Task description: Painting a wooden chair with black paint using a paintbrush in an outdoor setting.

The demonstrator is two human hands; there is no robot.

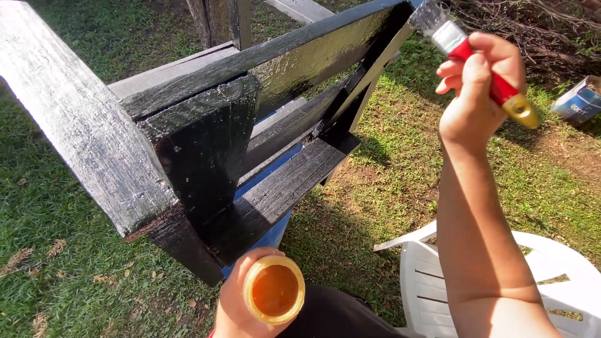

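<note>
My right hand (479,87) is raised at the upper right and grips a paintbrush (466,50) with a red handle, a gold end and a metal ferrule. Its bristles touch the far end of the top board of a black-painted wooden pallet (206,131). The pallet stands tilted across the left and centre, and its paint looks wet and glossy. My left hand (235,307) is low at the bottom centre and holds a small round open jar (274,290) of amber liquid just below the pallet's near corner.
Grass covers the ground all around. A white plastic chair (557,269) stands at the bottom right under my right arm. A blue and white paint can (579,100) lies on its side at the right edge. Dry branches lie at the top right.
</note>
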